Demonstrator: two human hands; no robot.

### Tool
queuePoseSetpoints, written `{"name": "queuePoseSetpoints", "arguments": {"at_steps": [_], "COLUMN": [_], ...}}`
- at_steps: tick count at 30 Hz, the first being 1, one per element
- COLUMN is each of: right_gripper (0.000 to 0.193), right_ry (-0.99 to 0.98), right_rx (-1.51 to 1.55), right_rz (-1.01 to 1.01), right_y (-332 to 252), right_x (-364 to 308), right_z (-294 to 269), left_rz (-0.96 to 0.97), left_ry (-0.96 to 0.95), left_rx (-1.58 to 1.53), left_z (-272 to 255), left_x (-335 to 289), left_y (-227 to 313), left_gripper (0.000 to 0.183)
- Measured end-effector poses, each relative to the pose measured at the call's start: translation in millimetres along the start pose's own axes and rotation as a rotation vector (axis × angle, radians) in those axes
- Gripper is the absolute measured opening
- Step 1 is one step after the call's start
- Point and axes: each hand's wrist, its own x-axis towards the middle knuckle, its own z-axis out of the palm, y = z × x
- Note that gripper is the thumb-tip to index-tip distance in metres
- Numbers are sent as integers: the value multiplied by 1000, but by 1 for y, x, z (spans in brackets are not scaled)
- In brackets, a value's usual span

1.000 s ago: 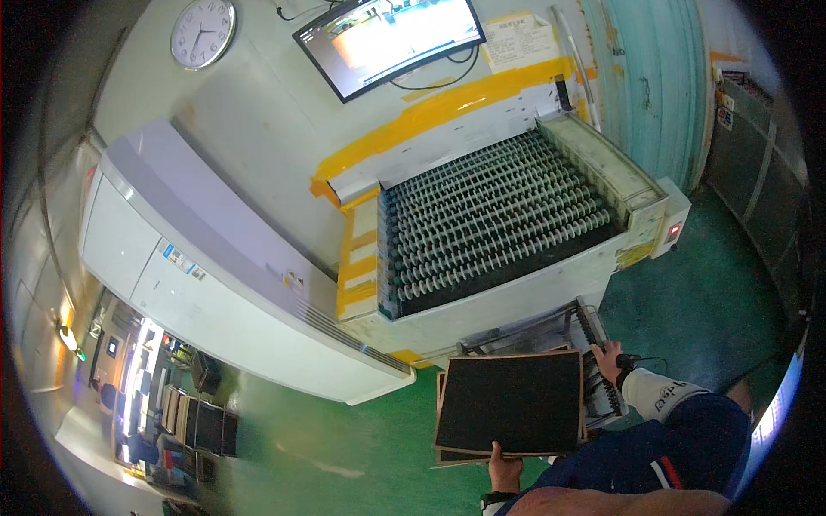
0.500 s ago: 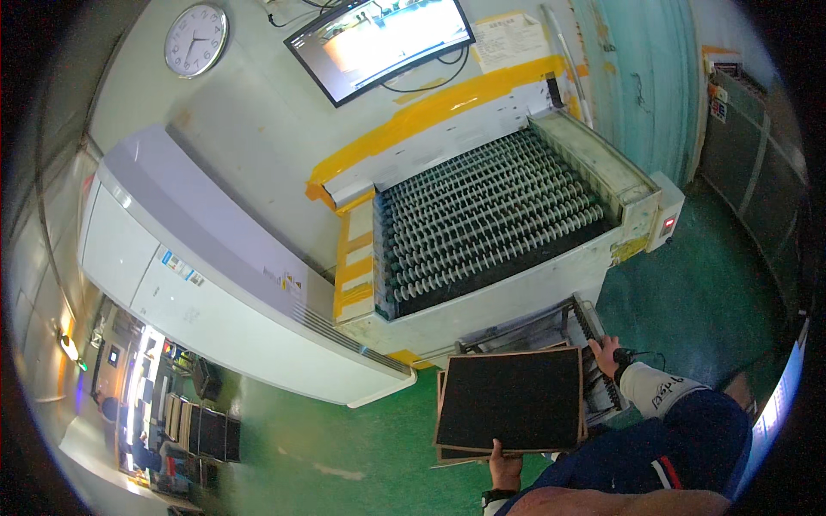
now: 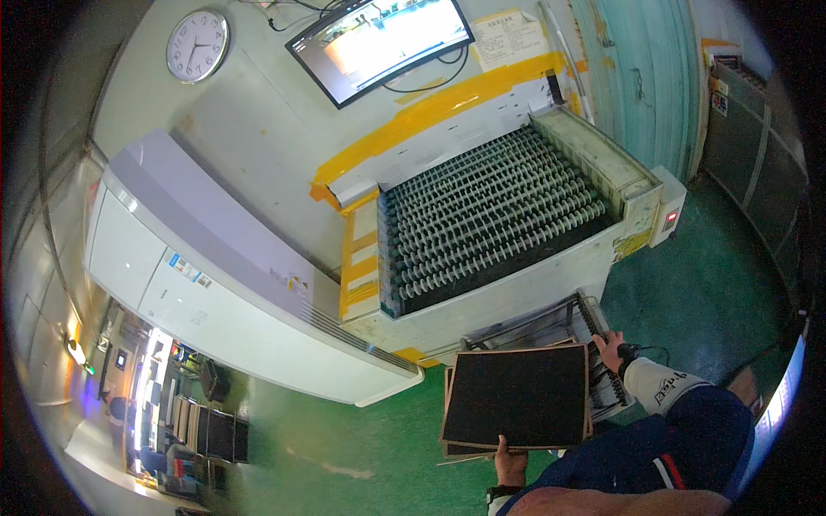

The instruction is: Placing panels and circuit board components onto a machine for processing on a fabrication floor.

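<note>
Several thin black rectangular panels [image 3: 516,396] with brown edges lie in a loose, uneven stack low in front of me. My left hand [image 3: 511,465] grips the near edge of the stack, its thumb on the top panel and its other fingers hidden beneath. Just right of the stack, my right hand [image 3: 609,351] is closed over the side of a slotted metal rack [image 3: 594,314]. The panels hide much of that rack, and the undersides of the right fingers are out of sight.
A conveyor machine [image 3: 490,301] with rows of rollers [image 3: 499,215] stands beyond the rack. A white air conditioner [image 3: 258,327] lines the left side of the green floor [image 3: 318,447]. A screen [image 3: 383,43] and a clock [image 3: 198,46] hang on the wall. Another person [image 3: 116,408] is far left.
The whole view has shifted slightly, and the scene sits a little further right. Both hands keep their holds on the panels and the rack.
</note>
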Motion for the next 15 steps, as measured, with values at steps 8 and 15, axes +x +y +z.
{"name": "queuePoseSetpoints", "arguments": {"at_steps": [8,15], "right_gripper": [84,87], "right_ry": [227,149], "right_rx": [313,389], "right_rz": [157,131], "right_y": [23,24], "right_x": [41,38], "right_z": [41,34], "left_rz": [8,52], "left_ry": [2,28], "left_rx": [-35,-43], "left_z": [1,5], "left_x": [0,-1], "left_y": [0,-3], "left_gripper": [33,35]}}
